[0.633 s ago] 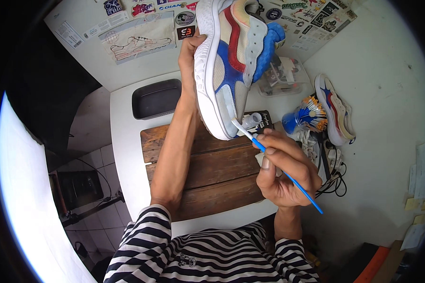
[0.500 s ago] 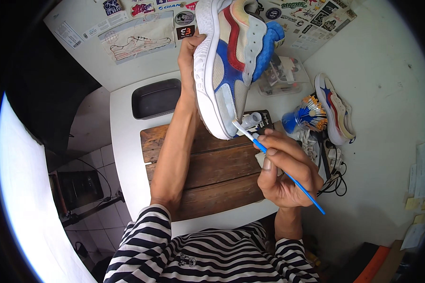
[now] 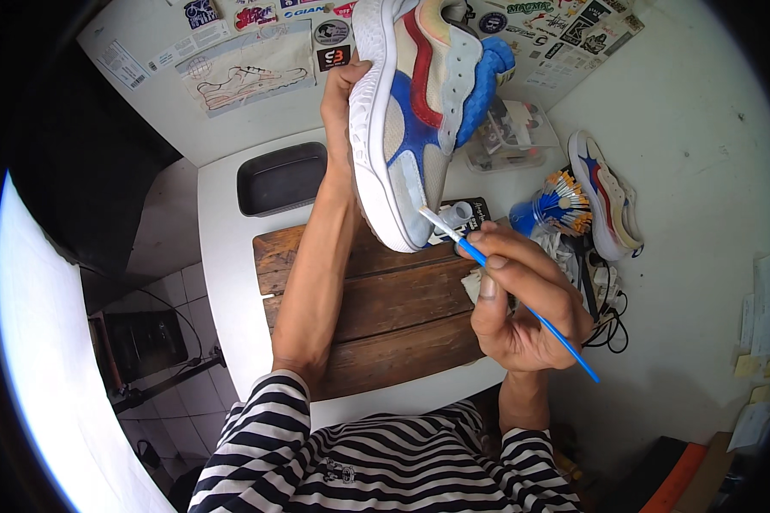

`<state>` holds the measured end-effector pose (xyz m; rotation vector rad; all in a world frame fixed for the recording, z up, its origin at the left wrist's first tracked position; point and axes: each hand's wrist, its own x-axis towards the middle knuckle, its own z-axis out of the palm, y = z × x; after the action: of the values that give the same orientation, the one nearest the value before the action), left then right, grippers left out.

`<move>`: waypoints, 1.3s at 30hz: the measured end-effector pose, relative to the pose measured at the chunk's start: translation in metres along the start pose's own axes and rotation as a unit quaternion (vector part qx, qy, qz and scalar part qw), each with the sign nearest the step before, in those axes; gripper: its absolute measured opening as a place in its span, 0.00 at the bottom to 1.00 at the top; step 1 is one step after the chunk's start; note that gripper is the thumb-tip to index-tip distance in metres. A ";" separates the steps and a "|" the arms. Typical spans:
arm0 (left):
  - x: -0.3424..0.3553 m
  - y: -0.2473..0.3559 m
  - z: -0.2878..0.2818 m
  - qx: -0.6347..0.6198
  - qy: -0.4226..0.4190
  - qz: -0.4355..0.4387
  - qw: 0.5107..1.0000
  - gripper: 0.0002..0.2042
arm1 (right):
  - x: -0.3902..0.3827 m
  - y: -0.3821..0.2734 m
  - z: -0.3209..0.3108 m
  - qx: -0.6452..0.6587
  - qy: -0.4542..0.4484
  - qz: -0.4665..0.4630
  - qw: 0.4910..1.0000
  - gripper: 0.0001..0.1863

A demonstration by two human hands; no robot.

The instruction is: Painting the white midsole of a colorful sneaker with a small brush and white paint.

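My left hand (image 3: pixel 340 103) grips a sneaker (image 3: pixel 419 128) by its white sole and holds it up over the table, toe pointing down. The upper is cream with blue and red panels, and a bright blue wad sticks out at its opening. Between the thumb and fingers of my right hand (image 3: pixel 530 299) is a thin blue-handled paintbrush (image 3: pixel 475 254). Its pale bristle tip touches the light grey-blue panel near the toe. Behind the brush stands a small clear jar (image 3: pixel 459 215), partly hidden by it.
A dark wooden board (image 3: pixel 402 308) lies on the white table (image 3: pixel 231 256). Around it are a black tray (image 3: pixel 282 179), a clear plastic box (image 3: pixel 513 132), a blue cup of brushes (image 3: pixel 530 218), a second sneaker (image 3: pixel 606 201) and black cables (image 3: pixel 609 329).
The brush tip has shifted slightly up and left along the panel. My right hand has moved a little to the right, while the sneaker stays almost in place.
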<state>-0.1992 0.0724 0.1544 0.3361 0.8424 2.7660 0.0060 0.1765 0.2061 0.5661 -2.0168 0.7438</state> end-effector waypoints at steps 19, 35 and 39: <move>0.005 0.003 -0.004 -0.021 -0.043 -0.052 0.997 0.15 | -0.002 -0.001 -0.004 0.001 -0.019 0.003 1.000 0.07; 0.006 -0.002 -0.007 -0.073 -0.027 -0.065 0.995 0.14 | -0.007 0.001 -0.007 -0.005 -0.025 0.009 1.000 0.07; 0.007 -0.003 -0.010 -0.094 -0.047 -0.060 0.993 0.14 | -0.002 0.000 -0.004 0.010 -0.002 0.008 1.000 0.07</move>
<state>-0.2083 0.0718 0.1450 0.3653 0.5555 2.6677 0.0093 0.1798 0.2058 0.5640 -2.0225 0.7736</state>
